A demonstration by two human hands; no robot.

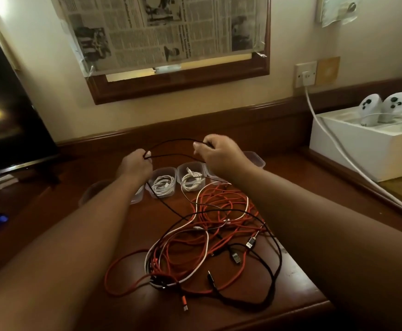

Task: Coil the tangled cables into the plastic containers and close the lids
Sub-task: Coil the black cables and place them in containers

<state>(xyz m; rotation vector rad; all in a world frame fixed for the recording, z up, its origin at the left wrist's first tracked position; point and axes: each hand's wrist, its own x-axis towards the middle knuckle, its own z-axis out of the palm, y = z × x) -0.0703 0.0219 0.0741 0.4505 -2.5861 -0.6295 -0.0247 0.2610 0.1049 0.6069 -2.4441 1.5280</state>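
Note:
A tangle of red, black and white cables lies on the wooden desk. My left hand and my right hand are raised above the desk's far side, and each pinches a thin black cable that loops between them and trails down into the tangle. Behind the hands stands a row of clear plastic containers. One container holds a coiled white cable, and so does the container beside it. Another container shows behind my right wrist, and one is half hidden by my left forearm.
A dark screen stands at the left. A white box with two white controllers sits on a ledge at the right, and a thick white cord runs from a wall socket across it. A newspaper-covered frame hangs on the wall.

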